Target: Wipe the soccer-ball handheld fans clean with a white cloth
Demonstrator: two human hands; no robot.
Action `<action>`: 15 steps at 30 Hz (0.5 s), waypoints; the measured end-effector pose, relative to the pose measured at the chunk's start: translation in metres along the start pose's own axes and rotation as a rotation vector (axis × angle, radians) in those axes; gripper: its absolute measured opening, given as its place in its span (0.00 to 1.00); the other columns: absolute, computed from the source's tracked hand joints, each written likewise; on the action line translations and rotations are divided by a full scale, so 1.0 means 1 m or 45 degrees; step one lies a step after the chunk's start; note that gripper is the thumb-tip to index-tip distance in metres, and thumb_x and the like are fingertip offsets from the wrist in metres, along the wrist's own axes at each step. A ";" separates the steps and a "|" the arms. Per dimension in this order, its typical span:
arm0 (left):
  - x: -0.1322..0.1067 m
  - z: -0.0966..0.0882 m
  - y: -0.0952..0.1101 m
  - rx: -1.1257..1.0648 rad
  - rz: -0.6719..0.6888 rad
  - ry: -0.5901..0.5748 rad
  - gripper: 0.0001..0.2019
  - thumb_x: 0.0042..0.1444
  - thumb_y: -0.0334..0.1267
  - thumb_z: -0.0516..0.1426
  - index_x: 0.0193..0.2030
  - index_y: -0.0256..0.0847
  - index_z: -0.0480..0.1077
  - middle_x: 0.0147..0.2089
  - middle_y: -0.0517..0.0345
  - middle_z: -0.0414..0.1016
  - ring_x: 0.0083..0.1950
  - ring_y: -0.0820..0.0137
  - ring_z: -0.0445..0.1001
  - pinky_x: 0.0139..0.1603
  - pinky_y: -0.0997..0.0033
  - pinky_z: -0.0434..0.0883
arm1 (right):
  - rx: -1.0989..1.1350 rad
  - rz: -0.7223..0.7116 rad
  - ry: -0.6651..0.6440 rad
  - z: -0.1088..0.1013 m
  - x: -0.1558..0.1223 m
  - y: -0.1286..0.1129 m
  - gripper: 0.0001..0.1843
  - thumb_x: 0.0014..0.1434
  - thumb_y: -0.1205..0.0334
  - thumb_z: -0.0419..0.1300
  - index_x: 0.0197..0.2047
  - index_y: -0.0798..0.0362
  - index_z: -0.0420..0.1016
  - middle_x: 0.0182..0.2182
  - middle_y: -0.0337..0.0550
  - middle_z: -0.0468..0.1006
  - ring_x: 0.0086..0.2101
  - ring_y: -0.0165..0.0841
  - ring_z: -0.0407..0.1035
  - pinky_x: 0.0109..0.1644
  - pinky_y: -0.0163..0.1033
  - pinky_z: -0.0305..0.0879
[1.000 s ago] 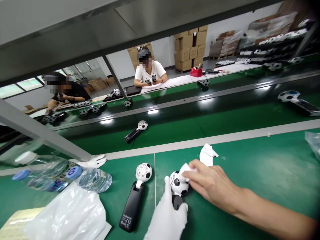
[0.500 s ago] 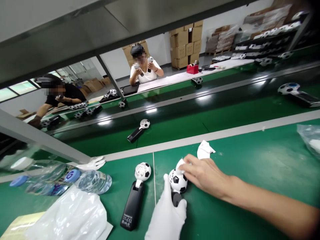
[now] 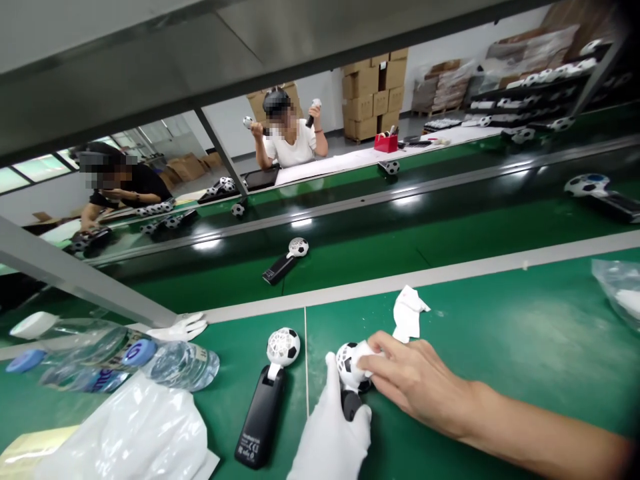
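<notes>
"Now, how far along at the near bench?"

"Midway, I judge. Gloved left hand (image 3: 333, 433) is wrapped round the dark handle of a ball-headed fan (image 3: 346, 360); bare right hand (image 3: 417, 377) pinches a white wad (image 3: 369, 359) against the ball. Hands close together, both occupied."

"Where's that fan exactly?"

"Near side, centre, just right of the pale seam in the green worktop (image 3: 500, 353). Ball at the far end, partly covered by wad and fingers."

"Anything finished?"

"Cannot tell. A second fan (image 3: 261, 413) lies left of the seam, handle toward us, no hand on it. Whether it has had its turn doesn't show. The held one isn't released, so that much is left."

"And the surface?"

"Torn white scrap (image 3: 407, 313) beyond the right hand. Far left, an off-hand glove (image 3: 180, 328) by the ledge; nearer, bottles (image 3: 183, 367) on their sides, then a white plastic bag (image 3: 135, 427) over yellow paper (image 3: 35, 450). Clear bag (image 3: 617, 287) at the right edge."

"Past the ledge?"

"Another fan (image 3: 283, 267) on a green strip. Across it, a person in white (image 3: 293, 147) raises one fan per hand; a person in dark clothing (image 3: 145, 187) leans over more, far left. Red box (image 3: 386, 143), stacked cartons (image 3: 373, 97) behind."
</notes>
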State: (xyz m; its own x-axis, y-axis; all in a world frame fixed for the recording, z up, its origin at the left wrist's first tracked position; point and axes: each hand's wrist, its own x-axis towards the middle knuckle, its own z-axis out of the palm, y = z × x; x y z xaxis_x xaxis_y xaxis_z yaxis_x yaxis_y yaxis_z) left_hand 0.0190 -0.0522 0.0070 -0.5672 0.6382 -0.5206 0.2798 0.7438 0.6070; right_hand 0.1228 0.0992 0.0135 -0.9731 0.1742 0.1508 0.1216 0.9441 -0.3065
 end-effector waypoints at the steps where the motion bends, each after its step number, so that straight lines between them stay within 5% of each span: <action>1: 0.000 0.000 -0.001 0.002 0.004 0.003 0.40 0.54 0.38 0.51 0.68 0.30 0.34 0.52 0.41 0.68 0.49 0.58 0.69 0.49 0.63 0.62 | -0.003 0.005 -0.002 0.001 0.000 0.000 0.12 0.61 0.68 0.52 0.46 0.45 0.69 0.39 0.43 0.68 0.29 0.32 0.65 0.29 0.37 0.55; 15: 0.000 -0.002 0.001 0.022 -0.031 -0.012 0.41 0.54 0.40 0.51 0.69 0.31 0.33 0.54 0.42 0.68 0.51 0.58 0.68 0.53 0.63 0.61 | -0.041 0.047 0.067 -0.003 -0.003 0.008 0.13 0.61 0.69 0.51 0.46 0.45 0.69 0.37 0.43 0.68 0.29 0.32 0.65 0.28 0.36 0.54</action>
State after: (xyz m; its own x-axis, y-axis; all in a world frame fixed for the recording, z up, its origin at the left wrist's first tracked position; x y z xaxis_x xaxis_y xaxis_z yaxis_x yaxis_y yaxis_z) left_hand 0.0182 -0.0521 0.0088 -0.5668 0.6217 -0.5406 0.2797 0.7624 0.5836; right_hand 0.1276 0.1070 0.0136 -0.9563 0.2226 0.1893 0.1642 0.9452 -0.2823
